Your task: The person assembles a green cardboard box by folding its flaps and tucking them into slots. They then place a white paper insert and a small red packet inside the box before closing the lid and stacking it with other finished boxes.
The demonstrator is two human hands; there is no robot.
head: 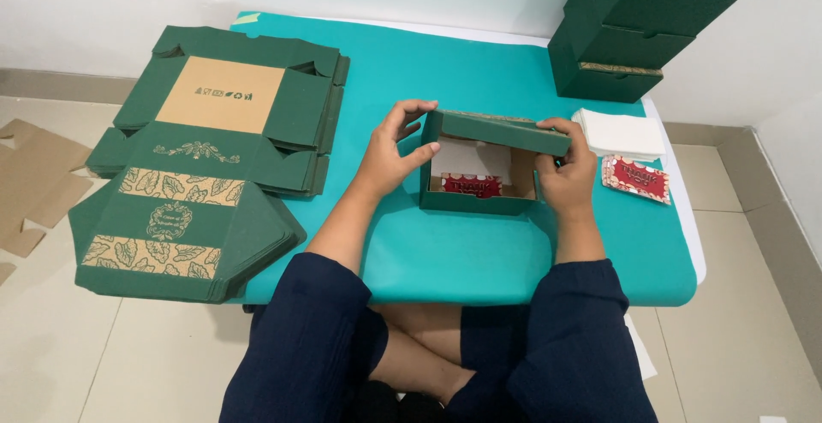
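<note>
Left hand point(390, 153): grips green box point(471, 196) at left wall, fingers curled.
Right hand point(565, 175): pinches lid point(501, 130) at right end.
Inside box: red card point(469, 185).
Right of box: red card stack point(636, 177), white sheets point(618, 134).
Left: flat green boxes point(197, 183).

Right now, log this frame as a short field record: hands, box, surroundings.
left hand: holds left end of green box
right hand: holds right end, at the lid
box state: lid partly open, red card inside
surface: teal table
left of box: stack of flat green box blanks
right of box: white paper stack, red cards
far right: stacked green boxes
</note>
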